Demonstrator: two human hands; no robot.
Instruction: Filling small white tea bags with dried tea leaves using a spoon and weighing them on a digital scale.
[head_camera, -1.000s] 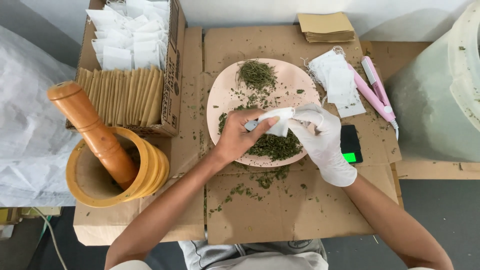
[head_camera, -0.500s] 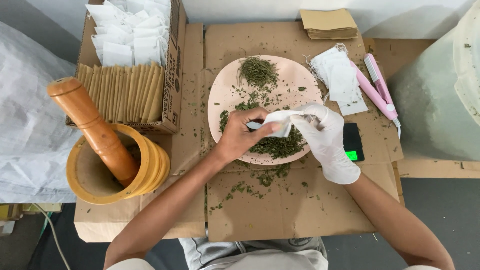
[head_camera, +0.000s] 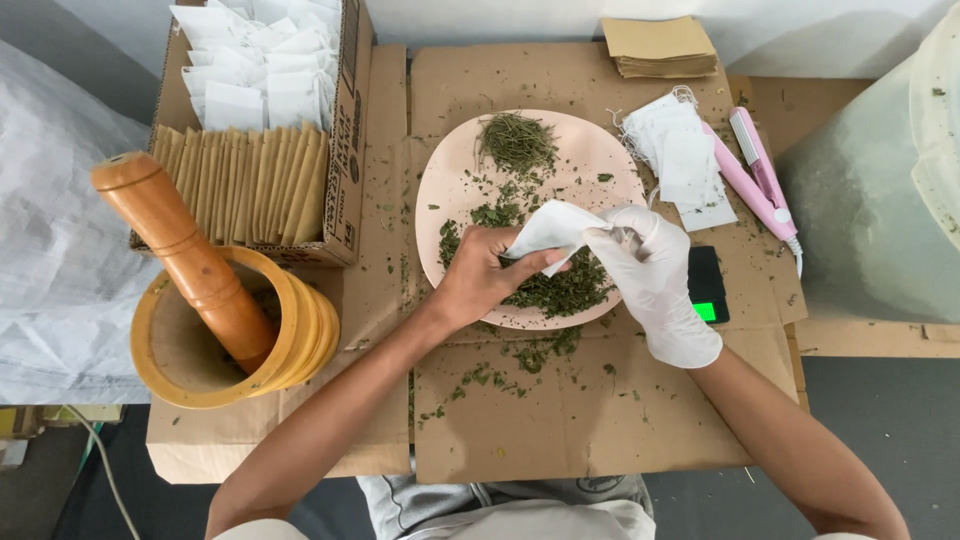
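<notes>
Both hands, left (head_camera: 478, 280) and right (head_camera: 655, 285), meet over the plate (head_camera: 450, 190) of dried leaves (head_camera: 560, 290), a sachet (head_camera: 548, 230) between them. Left of them stands the mortar (head_camera: 290, 350) holding a pestle (head_camera: 190, 255); behind that, a box (head_camera: 345, 150) of sachets. Right lie a scale (head_camera: 707, 285) and sealer (head_camera: 755, 175).

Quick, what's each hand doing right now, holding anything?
Left hand: bare, closed on the small white paper sachet above the pale pink round plate.
Right hand: white-gloved, fingers pinching the same sachet's other side.
</notes>
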